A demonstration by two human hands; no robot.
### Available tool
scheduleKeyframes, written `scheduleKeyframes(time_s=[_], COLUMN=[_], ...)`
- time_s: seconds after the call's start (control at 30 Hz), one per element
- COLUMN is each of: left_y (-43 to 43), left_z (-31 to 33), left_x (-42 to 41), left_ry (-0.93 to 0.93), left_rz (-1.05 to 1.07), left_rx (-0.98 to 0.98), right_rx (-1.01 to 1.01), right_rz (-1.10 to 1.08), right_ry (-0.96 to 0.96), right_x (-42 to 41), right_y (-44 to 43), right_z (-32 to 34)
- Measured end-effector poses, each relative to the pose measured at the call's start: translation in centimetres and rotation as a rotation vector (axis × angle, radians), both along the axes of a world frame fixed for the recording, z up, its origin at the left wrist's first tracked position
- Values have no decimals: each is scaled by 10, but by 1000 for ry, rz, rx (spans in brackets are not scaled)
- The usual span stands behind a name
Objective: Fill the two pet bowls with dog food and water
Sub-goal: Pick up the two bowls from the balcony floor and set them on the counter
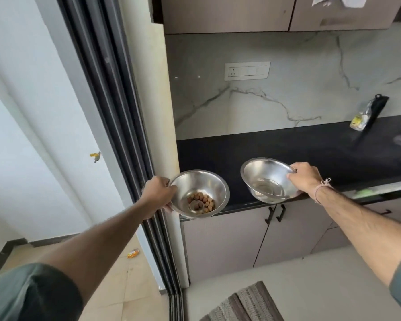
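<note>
My left hand (159, 193) grips the near-left rim of the food bowl (200, 193) — kibble (201, 202) in it. To its right, my right hand (305, 177) holds the water bowl (267, 179) over the counter (310, 147) edge — cabinet doors (241, 232) below.

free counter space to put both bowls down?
Yes. The black counter is bare behind both steel bowls, from the wall edge to the plastic packet far right. Crowded only at that right end. Left hand and right hand each grip a bowl rim.
</note>
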State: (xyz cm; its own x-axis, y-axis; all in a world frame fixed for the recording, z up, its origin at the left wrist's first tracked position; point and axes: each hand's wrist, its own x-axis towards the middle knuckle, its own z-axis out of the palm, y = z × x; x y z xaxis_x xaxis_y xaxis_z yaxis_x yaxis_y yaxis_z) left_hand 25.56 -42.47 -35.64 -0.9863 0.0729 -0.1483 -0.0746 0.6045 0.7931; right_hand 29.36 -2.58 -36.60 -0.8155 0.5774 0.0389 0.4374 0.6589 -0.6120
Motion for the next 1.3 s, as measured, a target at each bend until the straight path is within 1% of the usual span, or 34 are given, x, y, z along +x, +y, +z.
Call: scheduleKeyframes(time_s=[0.3, 0.53, 0.83, 1.03, 1.3], left_y=[100, 161, 229, 264, 316], left_z=[-6, -15, -11, -13, -22], left_x=[-38, -102, -175, -196, -218], left_ry=[-25, -11, -25, -41, -60], left_rz=[40, 81, 107, 130, 250], left_rx=[32, 22, -23, -48, -69], right_rx=[-30, -66, -79, -76, -48], right_rz=[-20, -8, -14, 21, 158], right_ry=[10, 23, -14, -35, -64], right_x=[-27, -72, -127, -161, -208], right_y=[68, 112, 171, 204, 257], right_z=[-2, -7, -7, -11, -18])
